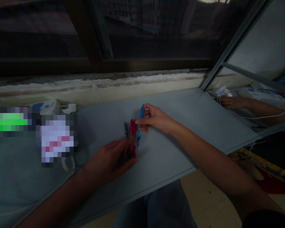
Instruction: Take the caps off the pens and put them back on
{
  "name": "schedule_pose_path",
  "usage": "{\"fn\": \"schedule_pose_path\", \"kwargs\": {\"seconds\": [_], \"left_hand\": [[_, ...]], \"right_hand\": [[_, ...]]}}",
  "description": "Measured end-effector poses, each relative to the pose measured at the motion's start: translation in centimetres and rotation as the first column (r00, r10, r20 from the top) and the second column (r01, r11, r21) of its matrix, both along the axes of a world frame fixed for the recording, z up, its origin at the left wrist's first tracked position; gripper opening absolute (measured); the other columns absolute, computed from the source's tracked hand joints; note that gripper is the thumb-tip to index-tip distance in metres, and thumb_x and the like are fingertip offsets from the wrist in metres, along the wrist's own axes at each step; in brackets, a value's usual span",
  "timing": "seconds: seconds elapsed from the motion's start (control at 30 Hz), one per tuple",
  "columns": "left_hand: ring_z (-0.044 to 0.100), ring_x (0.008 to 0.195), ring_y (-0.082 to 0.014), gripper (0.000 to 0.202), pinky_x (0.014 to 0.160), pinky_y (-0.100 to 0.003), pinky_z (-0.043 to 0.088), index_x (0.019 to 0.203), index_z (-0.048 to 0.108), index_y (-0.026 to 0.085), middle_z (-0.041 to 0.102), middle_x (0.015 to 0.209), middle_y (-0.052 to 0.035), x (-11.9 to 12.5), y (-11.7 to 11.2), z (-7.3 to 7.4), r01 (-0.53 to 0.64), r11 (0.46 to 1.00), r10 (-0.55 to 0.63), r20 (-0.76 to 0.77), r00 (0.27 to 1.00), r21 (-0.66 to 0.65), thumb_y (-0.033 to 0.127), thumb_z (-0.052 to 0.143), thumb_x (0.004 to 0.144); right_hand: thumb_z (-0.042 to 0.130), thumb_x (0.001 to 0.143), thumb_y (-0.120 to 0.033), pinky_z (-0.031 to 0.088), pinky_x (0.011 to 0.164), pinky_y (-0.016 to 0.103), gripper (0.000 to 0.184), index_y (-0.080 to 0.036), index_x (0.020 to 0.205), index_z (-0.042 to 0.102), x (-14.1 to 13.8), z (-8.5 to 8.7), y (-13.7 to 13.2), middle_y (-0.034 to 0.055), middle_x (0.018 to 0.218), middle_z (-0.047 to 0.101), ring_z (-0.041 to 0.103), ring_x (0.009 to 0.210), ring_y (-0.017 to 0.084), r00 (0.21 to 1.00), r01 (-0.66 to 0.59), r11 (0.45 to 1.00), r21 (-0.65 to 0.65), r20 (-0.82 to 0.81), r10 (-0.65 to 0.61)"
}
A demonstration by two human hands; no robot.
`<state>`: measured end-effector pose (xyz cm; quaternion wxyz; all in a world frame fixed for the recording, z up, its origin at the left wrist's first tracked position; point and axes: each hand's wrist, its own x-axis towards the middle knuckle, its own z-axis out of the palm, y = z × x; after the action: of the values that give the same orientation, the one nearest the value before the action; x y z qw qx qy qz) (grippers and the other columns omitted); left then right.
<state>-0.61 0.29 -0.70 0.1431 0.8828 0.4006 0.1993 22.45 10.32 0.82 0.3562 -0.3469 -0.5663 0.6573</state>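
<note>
My right hand (153, 118) pinches the upper end of a blue pen (142, 110) between thumb and fingers, and the pen slants down toward the desk. Just left of it lie red pens (132, 126) side by side; I cannot tell exactly how many. A black pen (126, 128) is at their left. My left hand (114, 155) rests around the lower ends of the red and black pens, thumb stretched out and apart from the fingers. Its fingers cover part of these pens.
The grey desk (173, 107) runs along a window ledge. At left are blurred-out items, a white-and-blue pack (47, 107), crumpled white tissue (70, 108) and a cable (47, 198). Beyond a metal post (213, 76) at right, another hand (230, 103) and forearm show.
</note>
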Motion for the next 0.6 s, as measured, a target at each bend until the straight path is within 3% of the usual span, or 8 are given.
{"fn": "schedule_pose_path", "kwargs": {"seconds": [0.13, 0.27, 0.43, 0.6], "left_hand": [[0.063, 0.062, -0.0157, 0.042, 0.057, -0.026, 0.049, 0.119, 0.057, 0.021, 0.063, 0.076, 0.0031, 0.0, -0.3, 0.3, -0.205, 0.976, 0.198, 0.086, 0.976, 0.079, 0.056, 0.064, 0.096], [0.062, 0.061, -0.0143, 0.031, 0.058, -0.025, 0.048, 0.112, 0.058, 0.022, 0.063, 0.078, 0.0031, -0.5, -0.3, 0.0, -0.283, 0.946, 0.273, 0.081, 0.959, 0.158, 0.051, 0.059, 0.1], [0.067, 0.068, -0.0152, 0.021, 0.064, -0.026, 0.051, 0.11, 0.062, 0.022, 0.067, 0.084, 0.0001, -0.8, -0.2, 0.3, -0.21, 0.944, 0.201, 0.06, 0.978, 0.254, 0.041, 0.054, 0.105], [0.068, 0.065, -0.0167, 0.026, 0.063, -0.027, 0.053, 0.106, 0.062, 0.021, 0.069, 0.08, -0.0008, -0.5, -0.3, 0.9, -0.117, 0.938, 0.121, 0.009, 0.993, 0.325, 0.041, 0.046, 0.11]], "right_hand": [[0.096, 0.065, -0.038, 0.056, 0.048, 0.021, 0.056, -0.021, 0.082, 0.045, -0.8, 0.5, -1.2, -0.0037, 0.061, 0.069, 0.07, 0.056, 0.014, 0.987, -0.131, 0.985, -0.111, -0.113, 0.119], [0.087, 0.075, -0.054, 0.059, 0.053, 0.023, 0.052, -0.02, 0.079, 0.048, -1.5, 0.5, -2.1, 0.0021, 0.063, 0.073, 0.073, 0.06, 0.015, 0.958, -0.24, 0.954, -0.182, -0.205, 0.202], [0.072, 0.085, -0.07, 0.058, 0.053, 0.026, 0.055, -0.02, 0.074, 0.052, -1.9, 0.6, -2.8, 0.0006, 0.059, 0.068, 0.071, 0.057, 0.016, 0.961, -0.242, 0.957, -0.163, -0.176, 0.213], [0.051, 0.09, -0.082, 0.049, 0.048, 0.024, 0.07, -0.022, 0.056, 0.045, -2.0, 1.0, -3.1, -0.0048, 0.041, 0.044, 0.05, 0.041, 0.01, 0.989, -0.145, 0.985, -0.096, -0.023, 0.143]]}}
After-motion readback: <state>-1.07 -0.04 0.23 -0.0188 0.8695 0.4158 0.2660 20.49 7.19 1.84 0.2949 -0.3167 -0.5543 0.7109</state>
